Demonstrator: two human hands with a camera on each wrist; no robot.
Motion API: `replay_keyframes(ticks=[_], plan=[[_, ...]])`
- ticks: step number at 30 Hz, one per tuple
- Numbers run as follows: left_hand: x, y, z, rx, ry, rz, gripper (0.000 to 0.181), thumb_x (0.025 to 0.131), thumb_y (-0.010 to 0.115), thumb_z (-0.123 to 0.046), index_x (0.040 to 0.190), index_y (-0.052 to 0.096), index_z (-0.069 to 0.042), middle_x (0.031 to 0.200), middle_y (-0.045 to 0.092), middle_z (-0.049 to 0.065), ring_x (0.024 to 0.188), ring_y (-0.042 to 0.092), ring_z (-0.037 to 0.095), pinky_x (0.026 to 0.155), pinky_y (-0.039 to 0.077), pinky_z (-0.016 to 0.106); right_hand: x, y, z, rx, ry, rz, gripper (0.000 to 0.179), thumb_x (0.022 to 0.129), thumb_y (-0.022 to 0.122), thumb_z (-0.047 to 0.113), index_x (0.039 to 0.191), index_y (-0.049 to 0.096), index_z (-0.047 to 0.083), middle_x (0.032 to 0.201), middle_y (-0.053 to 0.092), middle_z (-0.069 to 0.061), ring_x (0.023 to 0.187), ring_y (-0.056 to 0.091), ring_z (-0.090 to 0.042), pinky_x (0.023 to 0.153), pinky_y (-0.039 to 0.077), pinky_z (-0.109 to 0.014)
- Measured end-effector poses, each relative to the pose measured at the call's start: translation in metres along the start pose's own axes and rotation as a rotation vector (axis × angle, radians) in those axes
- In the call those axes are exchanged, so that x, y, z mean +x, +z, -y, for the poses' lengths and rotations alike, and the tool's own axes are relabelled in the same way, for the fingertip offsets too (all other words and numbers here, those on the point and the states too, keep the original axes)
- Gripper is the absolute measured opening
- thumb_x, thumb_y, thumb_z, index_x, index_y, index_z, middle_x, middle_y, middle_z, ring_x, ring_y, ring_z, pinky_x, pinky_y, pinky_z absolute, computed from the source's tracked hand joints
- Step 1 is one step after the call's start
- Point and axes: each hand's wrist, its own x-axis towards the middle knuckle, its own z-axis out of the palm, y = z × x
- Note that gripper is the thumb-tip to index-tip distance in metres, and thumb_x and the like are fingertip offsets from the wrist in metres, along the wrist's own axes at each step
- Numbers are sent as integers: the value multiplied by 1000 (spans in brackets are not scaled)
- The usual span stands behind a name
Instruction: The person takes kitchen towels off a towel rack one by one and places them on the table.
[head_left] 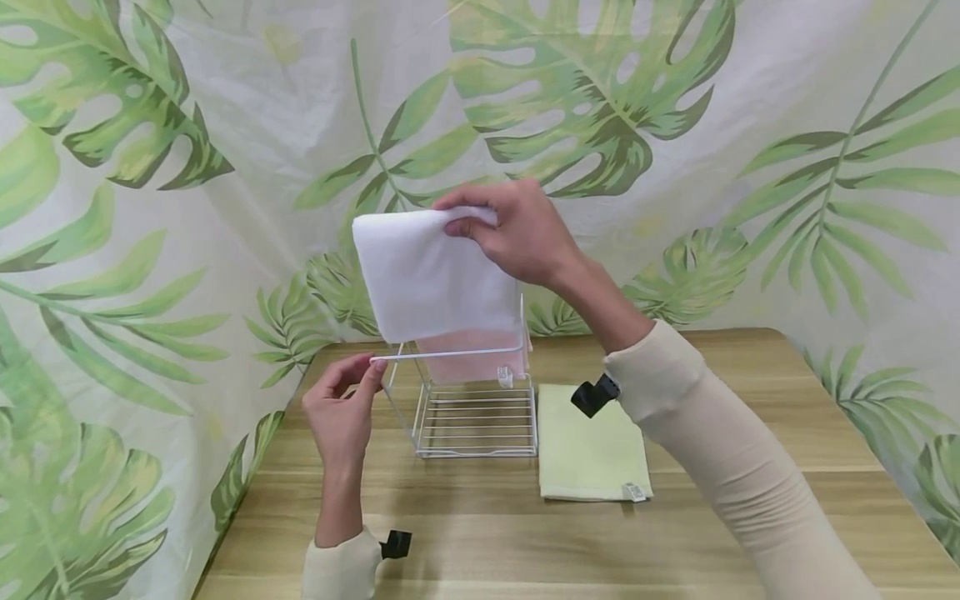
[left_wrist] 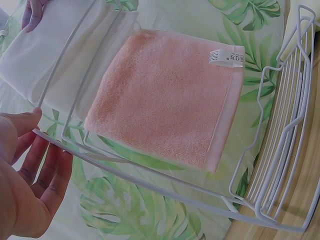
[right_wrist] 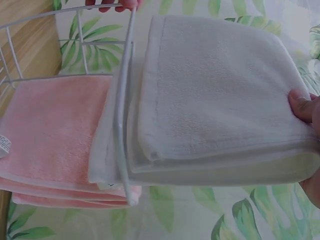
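Observation:
In the head view my right hand [head_left: 521,233] pinches the top fold of a folded white towel [head_left: 442,283], thumb in front. The towel hangs above a white wire rack [head_left: 477,455], its lower edge just over the rack's front top bar. My left hand [head_left: 341,417] holds the left corner of that bar between thumb and fingers. Behind, a pink towel [head_left: 465,360] with a small label hangs on the rack; the left wrist view shows its terry face [left_wrist: 170,95]. From the right wrist, the white towel's layers [right_wrist: 220,90] show, with part of it behind a rack bar.
A folded yellow towel [head_left: 592,450] with a label lies flat on the wooden table [head_left: 465,542], just right of the rack. A leaf-print cloth [head_left: 262,108] hangs behind and around the table. Each sleeve carries a black wrist mount [head_left: 595,395].

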Motion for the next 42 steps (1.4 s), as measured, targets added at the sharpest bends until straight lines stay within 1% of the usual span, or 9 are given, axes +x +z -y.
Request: replay_keyframes(ticks=[11,15,20,23,27,30,34,37,42], plan=[[0,1,-2,-5,13,-1,20,89,89,-6,102,80,6,81,77,-12,67,71,3,65,65,17,-6,-22,-1,3,14,6,14,96,82,11,109,84,13,110,84,-2,105,78,-13,91,59,-30],[0,1,-1,-2,11,-1,21,88,89,-6,103,80,7,81,77,-12,67,71,3,65,64,16,-13,-29,-6,4,34,-6,14,94,84,10,107,85,13,108,84,-2,102,78,-14,87,59,-29],[-1,0,-1,7,3,0,20,89,89,-7,103,81,4,83,77,-12,69,72,4,66,65,17,-22,-39,-13,-17,88,-37,14,94,84,11,108,86,14,108,84,-3,98,79,-16,81,57,-22],[-1,1,-1,7,-5,-3,20,88,89,-6,104,81,4,83,77,-12,70,72,3,66,65,16,-27,-46,-16,-21,120,-63,15,94,84,11,109,86,14,109,84,-5,99,80,-18,81,56,-16],[-1,1,-1,4,-12,-5,20,88,89,-6,103,81,4,83,77,-11,69,71,4,66,65,17,-34,-54,-20,-1,144,-84,15,94,84,10,109,86,13,110,84,-7,102,80,-20,83,56,-13],[-1,2,-2,4,-13,-4,20,88,89,-6,103,81,4,83,77,-11,69,71,4,66,65,17,-39,-61,-23,2,157,-89,15,94,84,8,109,86,11,110,84,-6,101,78,-16,84,56,-13],[-1,2,-2,7,-10,0,21,89,89,-7,104,80,5,84,77,-11,69,71,4,66,65,18,-47,-71,-24,-1,171,-97,15,94,84,8,108,85,11,108,84,-5,96,75,-4,83,56,-14],[-1,2,-2,9,-6,2,22,90,88,-8,104,80,6,84,77,-11,70,71,4,67,65,18,-52,-78,-27,2,177,-114,15,93,85,7,107,86,10,107,84,-8,91,72,4,81,56,-13],[-1,2,-3,9,-5,4,23,90,88,-10,104,80,6,85,77,-11,70,71,4,67,66,19,-65,-90,-32,-23,197,-136,15,92,85,5,107,85,9,105,83,-11,88,69,8,80,53,-11]])
